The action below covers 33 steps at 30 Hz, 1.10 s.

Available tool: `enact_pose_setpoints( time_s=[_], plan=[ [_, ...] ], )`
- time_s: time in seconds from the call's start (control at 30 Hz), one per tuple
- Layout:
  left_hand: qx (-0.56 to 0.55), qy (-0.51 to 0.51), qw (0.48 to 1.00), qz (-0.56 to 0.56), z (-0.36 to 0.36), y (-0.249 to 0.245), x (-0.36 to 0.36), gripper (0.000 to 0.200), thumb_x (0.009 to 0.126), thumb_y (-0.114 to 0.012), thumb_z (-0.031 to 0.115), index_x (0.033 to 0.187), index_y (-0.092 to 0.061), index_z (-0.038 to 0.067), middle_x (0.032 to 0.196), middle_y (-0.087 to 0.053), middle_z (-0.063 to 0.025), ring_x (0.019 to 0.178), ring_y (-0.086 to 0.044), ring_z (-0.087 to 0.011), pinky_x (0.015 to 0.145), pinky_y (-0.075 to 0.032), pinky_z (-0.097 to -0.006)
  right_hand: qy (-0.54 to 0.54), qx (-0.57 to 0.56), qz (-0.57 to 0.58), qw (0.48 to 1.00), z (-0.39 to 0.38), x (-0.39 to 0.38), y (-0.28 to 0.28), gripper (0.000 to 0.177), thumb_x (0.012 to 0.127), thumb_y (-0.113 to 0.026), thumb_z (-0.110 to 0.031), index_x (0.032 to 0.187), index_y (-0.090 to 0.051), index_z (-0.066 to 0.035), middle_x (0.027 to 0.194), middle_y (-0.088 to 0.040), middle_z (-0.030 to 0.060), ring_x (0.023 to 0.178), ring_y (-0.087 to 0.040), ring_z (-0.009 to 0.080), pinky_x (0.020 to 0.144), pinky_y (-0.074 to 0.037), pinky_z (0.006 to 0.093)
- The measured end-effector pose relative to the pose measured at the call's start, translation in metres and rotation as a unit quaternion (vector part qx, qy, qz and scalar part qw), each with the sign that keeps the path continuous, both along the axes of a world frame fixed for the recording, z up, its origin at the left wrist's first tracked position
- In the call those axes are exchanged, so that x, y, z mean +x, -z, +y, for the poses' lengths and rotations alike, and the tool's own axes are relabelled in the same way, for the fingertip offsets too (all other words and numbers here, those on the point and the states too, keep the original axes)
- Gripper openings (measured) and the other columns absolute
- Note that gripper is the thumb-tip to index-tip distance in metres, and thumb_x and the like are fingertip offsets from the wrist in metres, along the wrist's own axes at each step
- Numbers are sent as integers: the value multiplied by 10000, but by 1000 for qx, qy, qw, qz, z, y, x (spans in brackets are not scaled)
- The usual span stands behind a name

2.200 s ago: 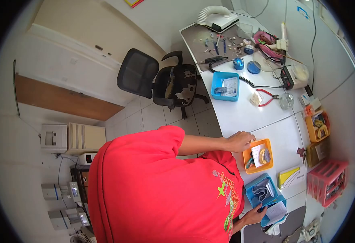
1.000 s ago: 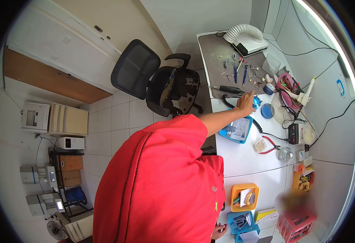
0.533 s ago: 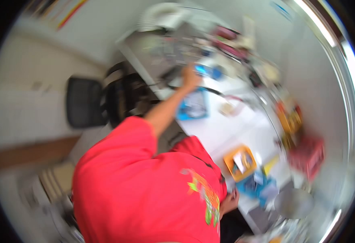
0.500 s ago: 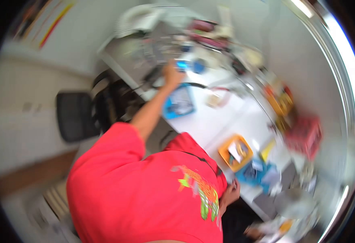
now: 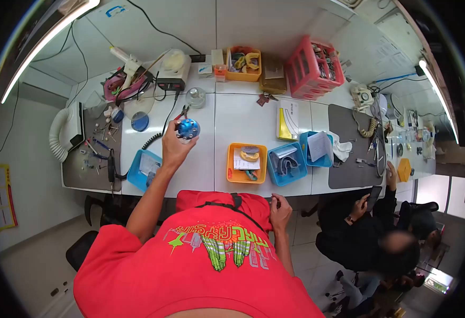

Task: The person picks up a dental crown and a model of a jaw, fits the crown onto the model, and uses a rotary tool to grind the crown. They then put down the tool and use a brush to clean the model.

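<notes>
My left hand (image 5: 177, 146) is raised over the white table, closed around a shiny blue round holder (image 5: 188, 129) with small silvery pegs on its top. Just behind it lies a pair of pliers (image 5: 182, 112) with red handles, near a glass jar (image 5: 195, 97). To the left of that hand is a round blue lid-like disc (image 5: 139, 121), and below it a blue tray (image 5: 138, 170) with papers inside. Down at the table's front edge, my right hand (image 5: 281, 212) rests with fingers curled, and nothing shows in it.
An orange tray (image 5: 231, 175) with a dental model and blue trays (image 5: 282, 183) stand front centre. Behind are a yellow box (image 5: 287, 121) and a red crate (image 5: 302, 79). Dark mats (image 5: 347, 177) bear tools. A person in black (image 5: 349, 228) sits at right, holding a phone.
The view has turned and sharpened from a blur. My left hand, earlier reaching toward the table's left part, now holds the blue holder up nearer the middle. My right hand stays low, fingers curled.
</notes>
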<state>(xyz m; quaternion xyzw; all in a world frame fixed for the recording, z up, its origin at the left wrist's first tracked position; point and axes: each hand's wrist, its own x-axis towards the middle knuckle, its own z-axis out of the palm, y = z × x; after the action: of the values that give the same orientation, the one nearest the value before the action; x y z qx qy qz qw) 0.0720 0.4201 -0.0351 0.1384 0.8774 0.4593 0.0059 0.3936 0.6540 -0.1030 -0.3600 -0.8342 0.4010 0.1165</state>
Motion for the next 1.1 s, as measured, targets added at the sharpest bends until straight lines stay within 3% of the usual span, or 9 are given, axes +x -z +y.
enact_pose_setpoints(
  time_s=[0.1,0.2,0.53,0.63,0.7,0.83,0.9,0.97,1.1],
  plan=[
    [16,34,998,-57,43,26,1,589,673,-869,170,1127,-530,8,994,-653,-169,940,-658,-316,831,-522,-388,32,-35,9,999,6,2,-2,161,907,-601,-57,1013,-705,7,867,-703,177,723,-699,262,683,-545,353],
    [-51,46,997,-36,84,55,-5,604,667,-863,174,1150,-538,18,1068,-603,-184,1059,-568,-352,920,-479,-421,58,-33,25,997,27,16,-2,170,920,-586,-62,1022,-699,14,860,-701,165,716,-699,246,659,-546,338],
    [-110,18,994,-16,109,85,-9,604,680,-865,181,1158,-539,12,1041,-635,-190,967,-629,-316,865,-518,-393,120,-69,32,990,85,41,-2,190,937,-557,-65,1040,-687,28,892,-715,143,750,-714,211,678,-556,313],
    [-66,16,997,-35,111,95,-9,601,668,-861,170,1150,-541,8,1071,-613,-188,1009,-599,-347,890,-493,-412,120,-79,25,989,100,43,5,197,938,-556,-68,1050,-689,25,881,-722,138,755,-714,204,692,-554,310],
    [-90,12,996,5,113,98,-8,572,685,-859,176,1127,-540,-2,1031,-644,-168,941,-641,-270,862,-515,-356,134,-83,35,987,115,42,12,202,938,-556,-69,1057,-689,26,884,-724,132,753,-712,193,692,-552,310],
    [-104,12,994,-4,117,98,-2,566,688,-857,170,1119,-538,-10,1007,-647,-161,916,-644,-263,850,-518,-351,211,-108,73,969,166,41,25,212,947,-556,-77,1080,-684,29,913,-727,125,758,-711,179,661,-558,293],
    [-107,2,994,-10,118,99,-1,574,688,-859,173,1123,-537,-16,1010,-650,-166,914,-649,-267,842,-522,-351,234,-102,78,964,190,40,25,223,955,-553,-86,1106,-678,23,932,-728,122,759,-710,176,653,-561,276],
    [-86,2,994,-62,120,100,-1,612,669,-870,186,1141,-539,-18,1079,-621,-203,1010,-614,-352,901,-496,-412,242,-115,94,959,212,40,32,232,962,-549,-93,1125,-672,16,939,-729,115,757,-708,170,664,-564,268],
    [-112,3,992,-57,120,102,-1,654,680,-869,190,1196,-525,-19,1126,-619,-206,1053,-609,-352,922,-497,-408,253,-103,90,958,240,36,38,230,966,-545,-94,1127,-673,9,933,-727,105,759,-700,156,673,-565,260]
  ],
)
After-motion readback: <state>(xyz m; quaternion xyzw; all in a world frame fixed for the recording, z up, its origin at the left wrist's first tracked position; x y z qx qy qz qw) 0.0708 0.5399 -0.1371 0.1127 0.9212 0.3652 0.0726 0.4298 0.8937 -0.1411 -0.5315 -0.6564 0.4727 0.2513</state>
